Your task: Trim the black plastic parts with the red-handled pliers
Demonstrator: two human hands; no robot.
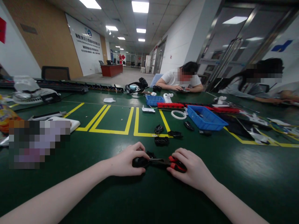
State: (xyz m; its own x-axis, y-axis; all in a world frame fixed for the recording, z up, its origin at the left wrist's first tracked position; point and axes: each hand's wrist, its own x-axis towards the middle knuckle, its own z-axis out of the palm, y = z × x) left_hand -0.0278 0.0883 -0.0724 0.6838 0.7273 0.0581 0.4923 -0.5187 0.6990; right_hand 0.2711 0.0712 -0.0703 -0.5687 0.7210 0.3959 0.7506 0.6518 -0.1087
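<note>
My left hand point(130, 160) is closed round a rounded black part point(140, 161) just over the green table. Red-and-black pliers point(178, 165) are held by the handles in my right hand point(192, 166). Their dark jaws point left and reach the black part near my left fingertips; whether they grip it cannot be made out. A small dark piece point(150, 154) shows behind the jaws. Beyond my hands lie several black parts, among them a ribbed one point(161, 141) and a flatter one point(175, 134).
A blue bin point(205, 119) stands right of centre, beside a white ring point(178, 114). Further back are a smaller blue bin point(154, 100) and red strips point(170, 105). A pixelated object lies at left. Two people sit across the table.
</note>
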